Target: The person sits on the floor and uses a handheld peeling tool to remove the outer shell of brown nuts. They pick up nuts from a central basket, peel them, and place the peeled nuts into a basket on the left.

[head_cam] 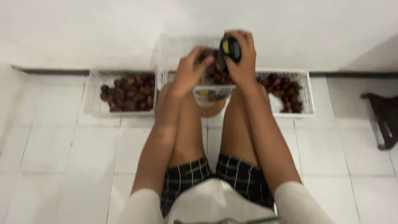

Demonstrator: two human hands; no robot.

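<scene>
My right hand (241,56) grips a tool with a black and yellow handle (230,48), held over the middle white wire basket (174,49). My left hand (190,68) is closed on a dark brown fruit (206,54) right beside the tool. More dark brown fruits (217,74) lie in that basket under both hands. My bare knees and forearms reach forward from below, and I sit on the floor in checked shorts.
A white basket (93,105) at the left holds a heap of brown fruits (128,93). Another white basket (306,93) at the right holds more fruits (286,89). White wall behind, white tiled floor around. A dark object (383,116) lies at the far right.
</scene>
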